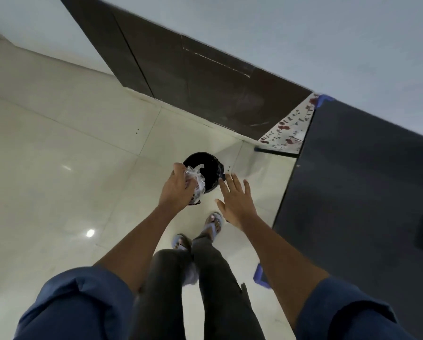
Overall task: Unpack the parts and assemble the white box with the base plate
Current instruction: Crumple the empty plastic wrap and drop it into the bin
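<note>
I look straight down at the floor. My left hand point(177, 190) is closed around a crumpled wad of clear plastic packaging point(197, 184) with some dark red in it. It hangs over the near rim of a small round black bin point(206, 168) standing on the tiles. To the right of the bin my right hand point(236, 201) is spread flat, palm down, holding nothing, its fingertips close to the bin's right edge. The white box and the base plate are not in view.
Glossy white floor tiles point(58, 180) spread to the left. A dark table top point(357, 192) fills the right side. A brown cabinet point(193, 79) stands behind the bin. My legs and sandalled feet point(212, 224) are below the hands.
</note>
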